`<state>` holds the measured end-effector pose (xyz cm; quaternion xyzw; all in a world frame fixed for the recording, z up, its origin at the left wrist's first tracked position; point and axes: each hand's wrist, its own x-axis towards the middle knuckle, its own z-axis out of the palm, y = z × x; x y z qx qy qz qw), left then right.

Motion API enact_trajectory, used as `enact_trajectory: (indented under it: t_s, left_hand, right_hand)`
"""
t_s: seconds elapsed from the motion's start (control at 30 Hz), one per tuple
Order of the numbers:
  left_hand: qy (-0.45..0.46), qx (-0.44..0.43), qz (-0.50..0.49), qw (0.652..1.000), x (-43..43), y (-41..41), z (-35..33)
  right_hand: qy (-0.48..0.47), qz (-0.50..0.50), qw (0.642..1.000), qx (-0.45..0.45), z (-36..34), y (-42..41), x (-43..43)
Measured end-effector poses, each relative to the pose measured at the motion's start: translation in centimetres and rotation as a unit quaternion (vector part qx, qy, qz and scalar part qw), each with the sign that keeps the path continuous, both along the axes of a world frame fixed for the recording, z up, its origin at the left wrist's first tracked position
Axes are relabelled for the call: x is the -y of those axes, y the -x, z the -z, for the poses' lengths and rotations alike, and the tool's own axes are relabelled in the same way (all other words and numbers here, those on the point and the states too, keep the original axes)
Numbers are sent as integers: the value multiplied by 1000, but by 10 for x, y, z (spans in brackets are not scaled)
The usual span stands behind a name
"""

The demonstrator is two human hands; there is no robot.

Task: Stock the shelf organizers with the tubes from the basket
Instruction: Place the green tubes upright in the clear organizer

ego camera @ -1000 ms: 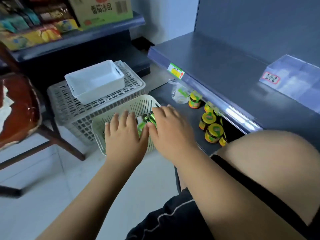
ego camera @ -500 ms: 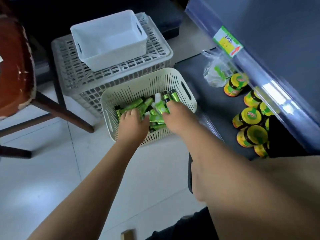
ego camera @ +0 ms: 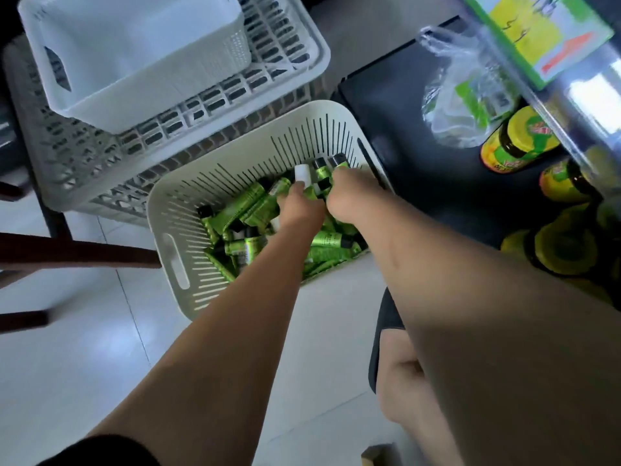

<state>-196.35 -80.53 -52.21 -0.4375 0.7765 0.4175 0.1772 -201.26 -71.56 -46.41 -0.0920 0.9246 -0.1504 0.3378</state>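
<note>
A cream slotted basket (ego camera: 174, 213) stands on the floor, filled with several green tubes (ego camera: 242, 206) with black or white caps. Both my hands reach down into it. My right hand (ego camera: 349, 196) grips a bunch of green tubes (ego camera: 324, 169) whose capped ends stick up past its fingers. My left hand (ego camera: 299, 206) lies right beside it, its fingers curled around a white-capped tube (ego camera: 302, 173) in the same bunch. A white shelf organizer (ego camera: 134, 48), nothing visible inside it, sits on an upturned grey crate behind the basket.
The grey lattice crate (ego camera: 208, 105) stands behind the basket. A dark low shelf (ego camera: 396, 105) at right holds yellow-lidded jars (ego camera: 517, 142) and a clear plastic bag (ego camera: 460, 95). An upper shelf edge with a price label (ego camera: 537, 31) overhangs. Chair legs (ego camera: 77, 250) stand at left.
The view has tilted down and closer to the basket. Both hands have gone deeper into it and closed together around the tubes.
</note>
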Motion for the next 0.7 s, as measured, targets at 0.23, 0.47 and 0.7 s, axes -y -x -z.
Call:
enact_trajectory:
  t_s: [0.23,0.47,0.7]
  left_hand:
    - [70,27,18,997,1,10,23]
    - [48,-22,-34,998,2,3,20]
    - [-139,-178,-248,942,19,-19,8]
  right_hand:
    - [4,-65,998,13,38,11,4]
    - [-43,-43,989,-131,42,13,8]
    - [-27,56,987,-148,50,5,14]
